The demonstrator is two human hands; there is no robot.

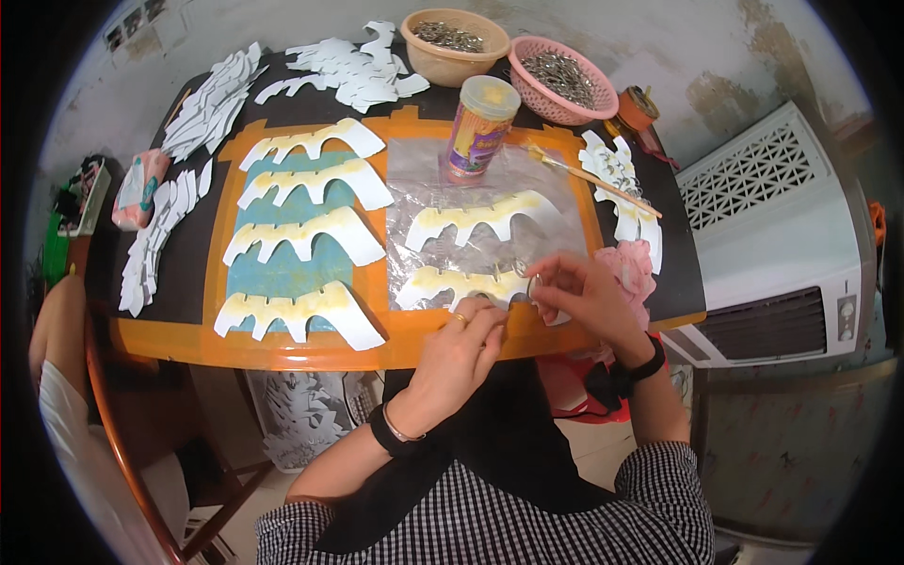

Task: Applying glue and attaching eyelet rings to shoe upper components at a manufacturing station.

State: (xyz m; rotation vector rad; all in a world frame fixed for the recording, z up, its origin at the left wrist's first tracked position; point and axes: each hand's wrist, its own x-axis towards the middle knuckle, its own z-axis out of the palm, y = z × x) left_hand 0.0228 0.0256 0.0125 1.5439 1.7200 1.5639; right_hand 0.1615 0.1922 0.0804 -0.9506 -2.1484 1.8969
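Head view: I see the cream basin [438,68] at the far edge of the table, loaded with a heap of small metal parts [448,38], and just beside it the pink basket [543,102], holding a similar heap. Nearer me stands the jar [480,127], upright, its lid on, with a purple and yellow label around it. Below the table's near edge, I make out a bin [285,463] full of white cut-outs. The piece [443,282] being handled lies on the clear sheet [414,179], in the near row, right in front of the person. It is white, flat and curved, with arches cut along its lower edge and a pale yellow coat along the upper part; its right end is partly hidden by the fingers. The right hand [586,297] pinches a thin metal ring [534,285] between thumb and fingertips, just over that end. The left hand [459,348] has its fingers bent at the piece's lower edge; I cannot tell whether they grip it or only press on it.
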